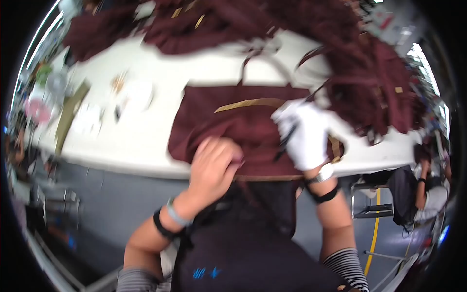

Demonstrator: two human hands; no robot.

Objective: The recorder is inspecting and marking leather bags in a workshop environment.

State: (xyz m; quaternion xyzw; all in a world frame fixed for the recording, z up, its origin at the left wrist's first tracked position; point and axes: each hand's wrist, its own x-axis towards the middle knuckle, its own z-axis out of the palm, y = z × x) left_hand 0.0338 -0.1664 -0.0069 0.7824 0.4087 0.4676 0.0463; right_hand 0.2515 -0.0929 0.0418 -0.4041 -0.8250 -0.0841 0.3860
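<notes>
A burgundy fabric bag (226, 126) with two upright straps and a gold zipper strip (243, 103) lies at the white table's front edge. My bare left hand (214, 165) is on its lower left part, fingers curled round a bit of burgundy fabric, blurred. My right hand (304, 134), in a white glove, is over the bag's right part, fingers closed on a slim black tool (287, 138) too blurred to identify. A dark apron (233, 243) covers my front below the bag.
Piled burgundy bags (369, 82) cover the table's back and right. On the white table (160, 73) at left lie an olive strip (72, 117), small white items and a pink object (36, 109). A co-worker (433, 190) sits at right near a metal stool (365, 199).
</notes>
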